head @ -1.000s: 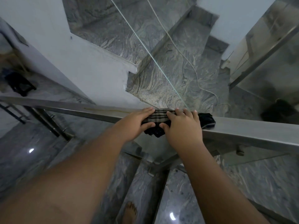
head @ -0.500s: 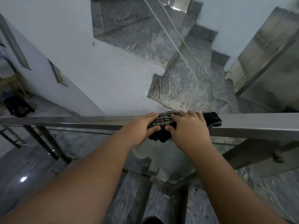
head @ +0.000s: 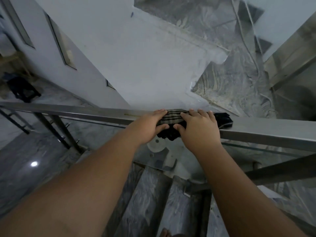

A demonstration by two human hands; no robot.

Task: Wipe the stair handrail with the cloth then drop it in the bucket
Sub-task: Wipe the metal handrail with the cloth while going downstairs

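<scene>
Cloth (head: 172,118) draped over the top of the handrail (head: 89,112), bunched dark at the near side, one dark end trailing out to the right past the right hand. Held there by both hands set side by side: left hand (head: 147,127) on the cloth's left part, right hand (head: 198,129) on its right part. Fingers (head: 159,112) of each hand laid over the rail's top and curled down the far edge, thumbs tucked under the near edge, so clamped on cloth and rail together. Probable reason for this hold: pressure from above and below keeps the fabric wrapped round the square section, wiping top and sides in one pass.

Step in hand, as judged: wiping, not yet finished.

Edges: rail section flat-topped with sharp long corners. Far edge backed by open stairwell; a loosened cloth could slip off that side and fall to the steps below.

Room to move: long bare run of rail to the left, nothing resting on it; a further bare run to the right. Rail posts (head: 59,132) sit underneath, clear of a top-side slide but in the way of the thumbs.

Bucket: not identifiable in this view.
</scene>
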